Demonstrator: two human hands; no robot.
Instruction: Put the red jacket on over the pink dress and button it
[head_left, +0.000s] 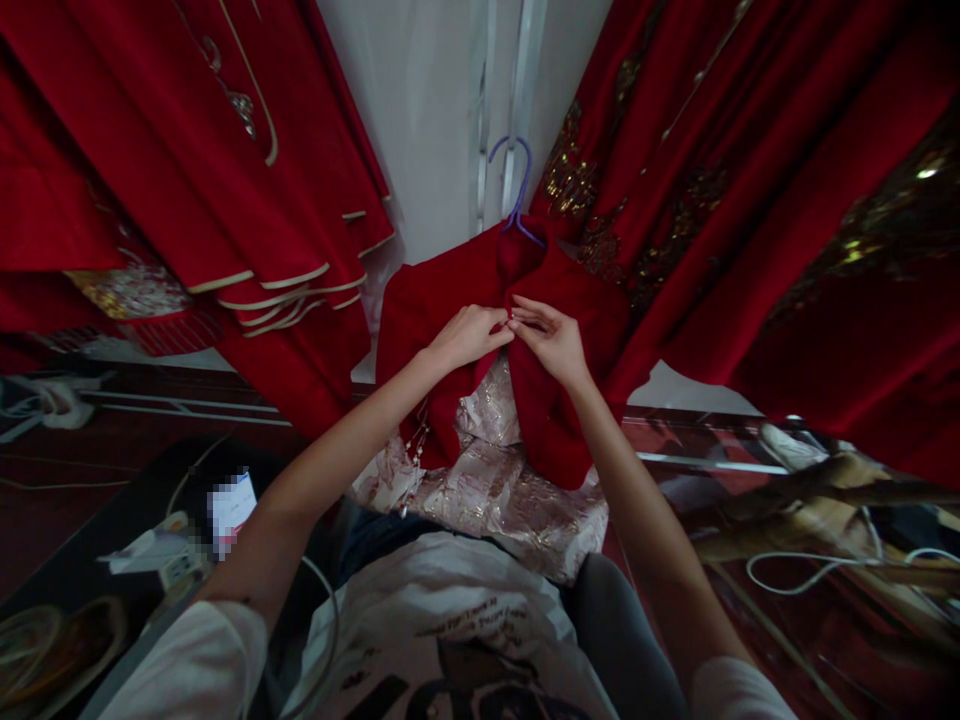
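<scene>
A red jacket (427,280) on a purple hanger (517,190) lies in front of me, its collar pointing away. My left hand (472,335) pinches the jacket's front edge just below the collar. Meeting it there, my right hand (553,340) has its thumb and index finger closed on the other front edge, the remaining fingers stretched out. Whatever small fastening may sit between the fingertips is hidden. Below the hands the front parts, and a pale pink cloth with a shiny pattern (487,470) shows in the gap and across my lap. Beaded strings (416,450) hang at the jacket's left.
Red garments with pale trim (300,200) hang at the left, and red garments with gold decoration (720,220) hang at the right. A lit phone (234,505) and a power strip (180,565) are on a dark surface at lower left. White cable (810,575) loops at lower right.
</scene>
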